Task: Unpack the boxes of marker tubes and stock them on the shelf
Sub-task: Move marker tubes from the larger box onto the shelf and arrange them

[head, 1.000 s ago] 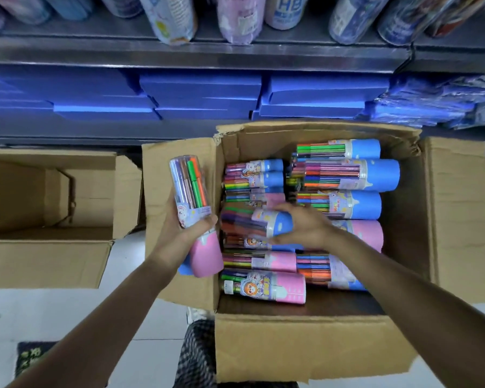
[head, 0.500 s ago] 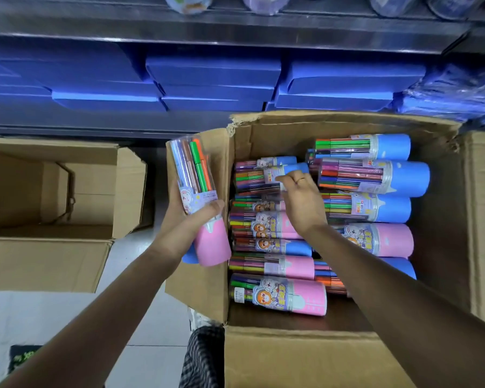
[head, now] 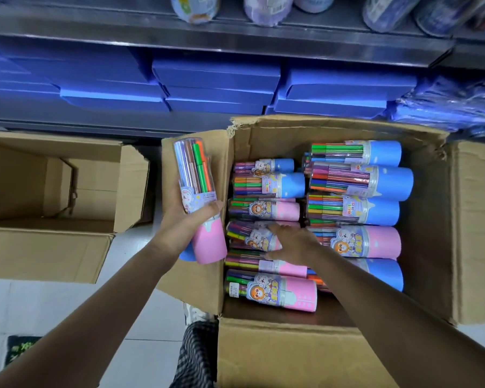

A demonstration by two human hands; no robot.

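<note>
Gripped in the left hand (head: 185,222) is a pink-capped marker tube (head: 198,197), being held nearly upright with its clear end toward twelve o'clock, just outside the left flap of the open cardboard box (head: 420,275). A second tube with a blue cap (head: 186,254) is being held behind it, mostly hidden. The thumb is being wrapped across the front of the pink-capped tube, at the label. The right hand (head: 291,242) is being lowered inside the box, with fingers spread and curving over a pink-capped tube (head: 252,233) in the left column; whether that tube is being clasped or only touched cannot be told. Marker tubes are lying on their sides in two columns in the box, caps toward three o'clock: blue-capped ones (head: 375,180) toward twelve o'clock, a pink one (head: 277,292) nearest at six o'clock. An emptied carton (head: 51,191) is standing at nine o'clock on the tiled floor (head: 140,317). At twelve o'clock, flat blue boxes (head: 216,79) are being stored on the lower shelf (head: 67,119), and upright tubes (head: 266,8) are being displayed on the shelf above.
</note>
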